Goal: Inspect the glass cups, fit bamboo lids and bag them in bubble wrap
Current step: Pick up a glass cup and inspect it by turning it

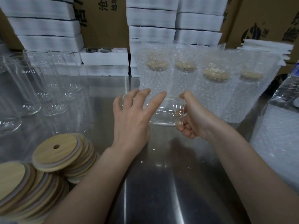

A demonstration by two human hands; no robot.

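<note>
Soft, rather dim light falls from above with a cool grey cast. The steel table (161,183) shows pale glare streaks at lower centre and a diffuse dark shadow just below the right hand (192,117). Small white highlights sit on the held cup (166,110). The glass cups (29,97) at the left edge and the bamboo lids (55,152) at lower left look soft and smeared. Wide-angle distortion bows the foam stacks (45,26) at upper left.

Glass cup (166,115) in right hand (194,118)
</note>
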